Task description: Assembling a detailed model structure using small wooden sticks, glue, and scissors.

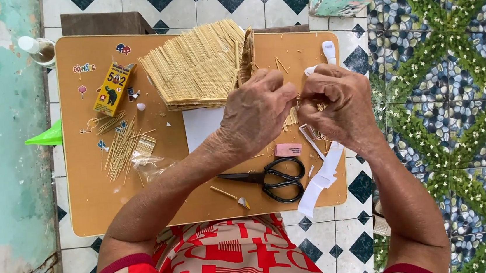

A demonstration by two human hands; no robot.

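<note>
Left hand (255, 113) and right hand (337, 106) pinch together — small sticks between them mostly hidden — above scissors (270, 180).

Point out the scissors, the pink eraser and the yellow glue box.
scissors (276, 180), head view, on the black handle loops.
pink eraser (287, 149), head view, on the middle of its top face.
yellow glue box (112, 89), head view, on the middle of its printed front.

On the table (86, 214), scissors (270, 179) lie right of loose sticks (120, 150), before the stick panel (195, 64).
</note>
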